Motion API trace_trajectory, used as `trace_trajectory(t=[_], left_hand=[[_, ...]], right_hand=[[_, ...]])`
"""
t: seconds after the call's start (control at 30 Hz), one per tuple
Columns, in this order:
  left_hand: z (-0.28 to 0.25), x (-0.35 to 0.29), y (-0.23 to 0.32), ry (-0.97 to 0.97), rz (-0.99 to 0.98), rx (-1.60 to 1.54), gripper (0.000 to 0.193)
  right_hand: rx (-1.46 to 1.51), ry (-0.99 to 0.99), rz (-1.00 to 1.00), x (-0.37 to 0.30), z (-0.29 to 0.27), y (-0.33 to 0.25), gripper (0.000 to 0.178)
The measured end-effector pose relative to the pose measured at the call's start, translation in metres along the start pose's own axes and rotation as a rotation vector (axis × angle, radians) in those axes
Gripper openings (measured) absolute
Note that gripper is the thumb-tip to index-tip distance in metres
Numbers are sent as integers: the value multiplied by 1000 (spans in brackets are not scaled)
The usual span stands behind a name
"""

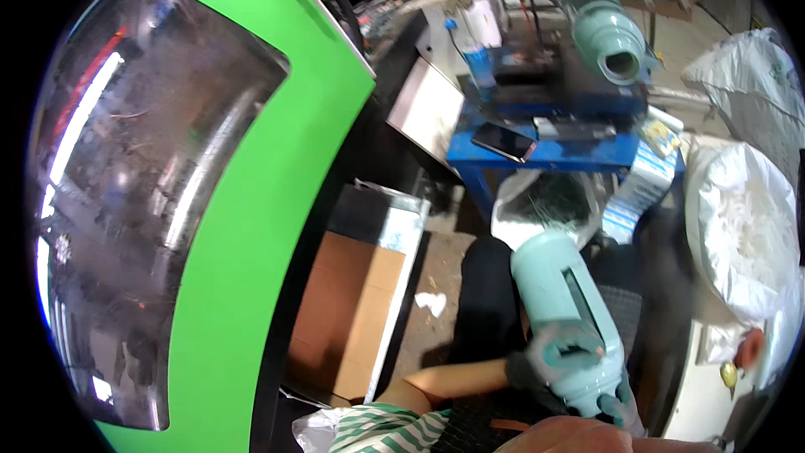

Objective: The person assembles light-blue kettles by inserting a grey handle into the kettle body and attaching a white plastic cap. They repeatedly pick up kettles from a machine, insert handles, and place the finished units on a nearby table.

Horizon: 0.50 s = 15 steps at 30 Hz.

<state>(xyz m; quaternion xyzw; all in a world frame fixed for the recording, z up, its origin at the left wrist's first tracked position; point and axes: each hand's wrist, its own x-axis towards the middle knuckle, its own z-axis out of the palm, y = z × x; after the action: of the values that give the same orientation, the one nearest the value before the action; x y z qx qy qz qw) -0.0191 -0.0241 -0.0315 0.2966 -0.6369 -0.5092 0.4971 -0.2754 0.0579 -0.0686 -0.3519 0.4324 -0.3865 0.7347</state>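
A pale teal plastic bottle-shaped housing [549, 281] lies tilted on my lap, its rounded end away from me and its narrower neck close to me. A long dark slot runs along its side. My right hand [620, 411], in a grey glove, is closed round the neck end. My left hand [530, 369], in a dark glove, reaches in from the left onto the lower part of the housing. Its fingers are smeared by motion over the surface there, so whether they hold anything cannot be made out.
Ahead, a blue stool [545, 151] carries a phone [503, 142] and tools. Another teal housing [608, 38] lies behind it. A bag of dark scraps [507, 210] sits below. A white sack [742, 226] stands right; a cardboard box [335, 319] and green machine panel [251, 226] stand left.
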Motion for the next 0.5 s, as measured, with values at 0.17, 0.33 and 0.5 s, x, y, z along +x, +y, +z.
trace_trajectory(t=[0.17,0.33,0.5], left_hand=[[-111,1,8,385,55,931,12],[-120,-14,-7,616,-284,-28,12],[-130,-13,-12,516,-379,17,17]], right_hand=[[-355,-78,-168,25,-2,-6,148],[-697,-53,-344,28,-5,25,143],[-667,-25,-291,29,10,18,143]])
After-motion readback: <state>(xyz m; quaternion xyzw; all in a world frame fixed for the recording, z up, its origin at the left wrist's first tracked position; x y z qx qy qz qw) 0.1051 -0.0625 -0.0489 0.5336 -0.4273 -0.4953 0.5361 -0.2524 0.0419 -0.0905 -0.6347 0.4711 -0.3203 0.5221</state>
